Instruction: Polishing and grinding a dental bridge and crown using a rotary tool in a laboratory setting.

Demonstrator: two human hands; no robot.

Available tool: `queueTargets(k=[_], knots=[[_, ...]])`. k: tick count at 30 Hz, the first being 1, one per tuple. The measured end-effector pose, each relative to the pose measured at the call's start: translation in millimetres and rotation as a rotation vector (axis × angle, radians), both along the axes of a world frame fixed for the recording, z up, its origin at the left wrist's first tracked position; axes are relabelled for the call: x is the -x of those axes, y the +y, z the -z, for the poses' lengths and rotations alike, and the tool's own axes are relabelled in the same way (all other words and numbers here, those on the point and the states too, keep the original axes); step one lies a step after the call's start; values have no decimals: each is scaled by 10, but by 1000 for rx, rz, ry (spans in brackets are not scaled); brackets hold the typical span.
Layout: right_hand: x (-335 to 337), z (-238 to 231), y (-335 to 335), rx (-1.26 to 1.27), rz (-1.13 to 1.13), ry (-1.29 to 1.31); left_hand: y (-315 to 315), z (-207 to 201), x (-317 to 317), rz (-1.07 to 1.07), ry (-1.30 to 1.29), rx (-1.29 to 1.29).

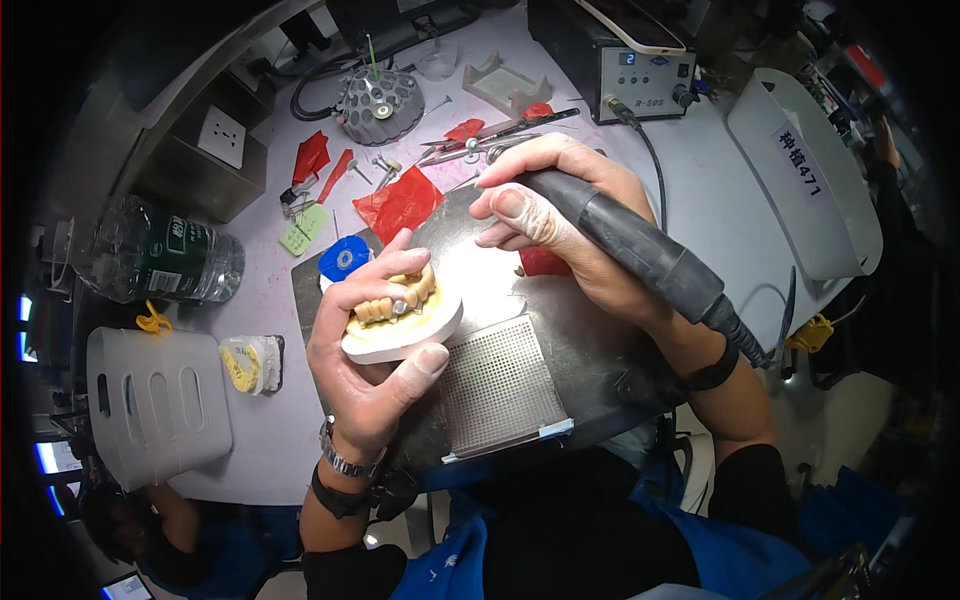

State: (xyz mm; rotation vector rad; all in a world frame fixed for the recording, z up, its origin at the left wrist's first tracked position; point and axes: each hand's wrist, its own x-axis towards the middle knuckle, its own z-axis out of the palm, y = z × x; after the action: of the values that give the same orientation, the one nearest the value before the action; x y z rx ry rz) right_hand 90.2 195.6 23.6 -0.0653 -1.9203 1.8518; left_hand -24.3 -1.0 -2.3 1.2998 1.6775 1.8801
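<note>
My left hand (350, 385) grips a dental model (425, 325) with a white plaster base and a row of yellowish teeth, tilted above the dark work board (610, 360). One silvery piece shows among the teeth. Wrapped around a black rotary handpiece (640, 255) is my right hand (585, 215); the tool slants up to the left past the fingers. Its working tip is hard to make out near the fingertips, apart from the model. Below the model lies a perforated metal grid (500, 385) with a pale blue strip at one corner.
A control box (650, 85) with a phone on top stands at the far right, its cord trailing toward me. Behind the board are a bur holder (380, 110), red sheets (400, 205) and a blue disc (343, 258). A bottle (165, 255), second model (245, 368) and bins (160, 390) flank the table.
</note>
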Motion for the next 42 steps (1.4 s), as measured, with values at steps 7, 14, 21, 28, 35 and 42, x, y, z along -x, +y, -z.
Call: queueTargets(k=[7, 14, 21, 28, 35, 42], knots=[[-14, 78, 137, -441, -119, -272, -14, 4, 1, -46, -40, -26], [19, 348, 130, -791, -128, -162, -4, -4, 10, -9, 0, -34], [118, 156, 49, -352, 64, 45, -9, 11, 13, 30, 159, 66], [58, 118, -165, -209, -82, 175, 60, 9, -49, -61, 245, 96], [69, 219, -123, -378, -133, 237, 85, 46, -76, -72, 343, 106], [85, 218, -264, -300, 16, 323, 67, 35, -67, -63, 206, 63]])
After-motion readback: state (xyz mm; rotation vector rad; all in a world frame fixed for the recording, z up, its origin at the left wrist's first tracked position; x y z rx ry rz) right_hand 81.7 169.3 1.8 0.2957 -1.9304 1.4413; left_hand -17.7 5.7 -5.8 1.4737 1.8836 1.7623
